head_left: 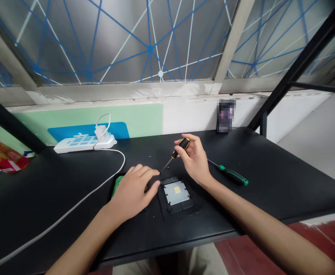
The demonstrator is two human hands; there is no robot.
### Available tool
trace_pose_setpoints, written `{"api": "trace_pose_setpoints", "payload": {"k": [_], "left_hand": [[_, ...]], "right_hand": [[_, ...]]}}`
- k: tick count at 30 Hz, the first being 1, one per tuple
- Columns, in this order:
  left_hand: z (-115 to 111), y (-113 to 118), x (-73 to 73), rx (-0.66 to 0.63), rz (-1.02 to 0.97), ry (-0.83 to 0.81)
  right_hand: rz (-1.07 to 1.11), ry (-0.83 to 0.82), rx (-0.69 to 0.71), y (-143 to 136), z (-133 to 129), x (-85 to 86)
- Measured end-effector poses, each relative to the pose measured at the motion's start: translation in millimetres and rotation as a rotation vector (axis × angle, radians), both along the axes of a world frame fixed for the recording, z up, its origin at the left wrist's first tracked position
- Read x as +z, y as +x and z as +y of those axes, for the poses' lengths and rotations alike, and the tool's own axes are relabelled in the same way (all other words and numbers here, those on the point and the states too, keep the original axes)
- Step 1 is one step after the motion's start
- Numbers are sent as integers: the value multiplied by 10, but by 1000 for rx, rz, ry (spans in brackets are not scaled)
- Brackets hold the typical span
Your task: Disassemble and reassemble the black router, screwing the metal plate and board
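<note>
My right hand [194,160] grips a black and yellow screwdriver [181,147] by its handle, the shaft slanting down to the left. At the shaft's tip is the index fingertip of my left hand [134,191]; whether a tiny part sits between them is too small to tell. The left thumb and index finger are apart. Below the tip lies a flat square black part with a silver metal plate [171,196] and a pale yellow square [177,190] in its middle. Mostly hidden under my left hand is a green item with a dark edge [117,186].
A second screwdriver, green and black [233,175], lies right of my right hand on the black table [273,183]. A white power strip [83,144] with a charger and long cable [89,190] is at the back left. Also there: a red-orange packet [8,156] and a blurred-out dark object [225,116].
</note>
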State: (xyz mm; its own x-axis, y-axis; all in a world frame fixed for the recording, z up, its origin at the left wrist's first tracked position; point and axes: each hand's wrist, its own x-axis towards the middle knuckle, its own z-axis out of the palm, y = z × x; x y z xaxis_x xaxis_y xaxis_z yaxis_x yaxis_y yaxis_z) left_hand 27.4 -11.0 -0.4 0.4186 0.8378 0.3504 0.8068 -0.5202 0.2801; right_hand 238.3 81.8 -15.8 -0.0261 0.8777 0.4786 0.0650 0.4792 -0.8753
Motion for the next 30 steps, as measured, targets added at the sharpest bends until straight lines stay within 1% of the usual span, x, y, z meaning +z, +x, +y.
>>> {"api": "trace_pose_setpoints", "payload": {"k": [3, 5, 8, 12, 15, 21, 26, 30], "left_hand": [[-74, 79, 56, -31, 56, -48], [-126, 122, 67, -56, 89, -84], [-171, 148, 14, -107, 120, -94], [-155, 122, -89, -155, 124, -125], [-127, 92, -107, -171, 117, -171], [-119, 54, -79, -217, 94, -192], [-122, 38, -80, -235, 86, -190], [-130, 37, -53, -231, 73, -225]], "right_hand": [[42, -17, 9, 36, -21, 36], [71, -56, 17, 84, -40, 49], [94, -143, 6, 172, -71, 35], [117, -283, 27, 241, -127, -8], [150, -343, 61, 233, -168, -22], [130, -365, 76, 192, -194, -33], [115, -369, 79, 194, -179, -47], [100, -376, 81, 192, -180, -57]]}}
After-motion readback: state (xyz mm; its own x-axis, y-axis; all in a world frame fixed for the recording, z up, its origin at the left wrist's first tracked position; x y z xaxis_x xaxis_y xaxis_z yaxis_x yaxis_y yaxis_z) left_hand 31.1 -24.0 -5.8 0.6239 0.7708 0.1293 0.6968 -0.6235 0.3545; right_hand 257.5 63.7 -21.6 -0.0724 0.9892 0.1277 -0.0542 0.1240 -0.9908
